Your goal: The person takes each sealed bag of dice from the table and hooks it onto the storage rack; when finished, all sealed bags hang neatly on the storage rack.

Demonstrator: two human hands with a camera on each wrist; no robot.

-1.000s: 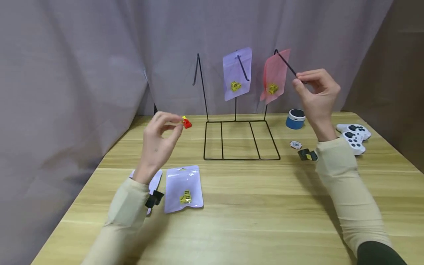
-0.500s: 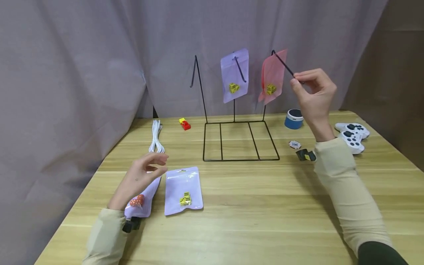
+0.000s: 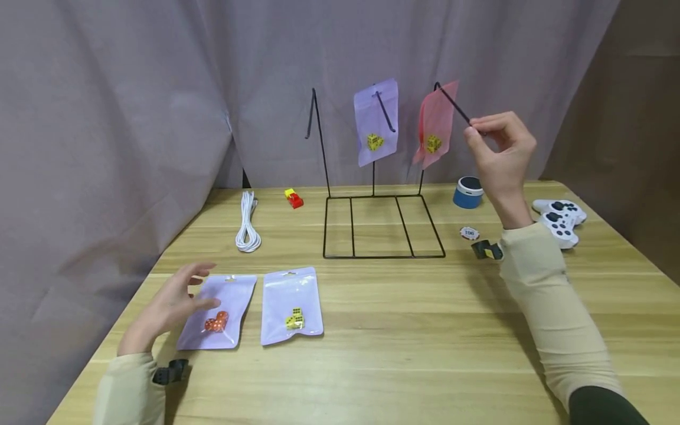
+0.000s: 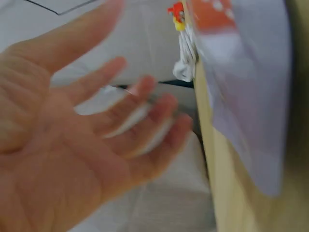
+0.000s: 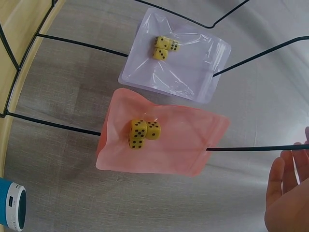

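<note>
Grey curtain hangs behind the whole scene, and below it the wooden table [image 3: 404,330] fills my view. On it stands the black wire rack [image 3: 379,224], with three upright hooks: the left one bare, the middle one carrying a lilac pouch [image 3: 376,121] with yellow dice, the right one a pink pouch [image 3: 435,124] with yellow dice. My right hand [image 3: 499,153] is raised beside the pink pouch and pinches the tip of the right hook's prong [image 3: 455,106] between thumb and fingers; the prong runs up and away from my fingers to the pouch, which hangs threaded on it. My left hand [image 3: 167,307] is low at the near left of the table, fingers spread and relaxed, holding nothing, over the left edge of a lilac pouch with red dice [image 3: 219,311]. That pouch lies flat, its long axis pointing away from me toward the rack, hang-hole end farthest. Just to its right lies a second flat lilac pouch with yellow dice [image 3: 291,306]. Both are far nearer my left hand than my right. So four pouches in all: two hung, two lying. Smaller things: one white controller [image 3: 560,219], one coiled white cable [image 3: 247,221], one blue speaker [image 3: 467,192], one poker chip [image 3: 470,233], one red and yellow toy [image 3: 293,198].
</note>
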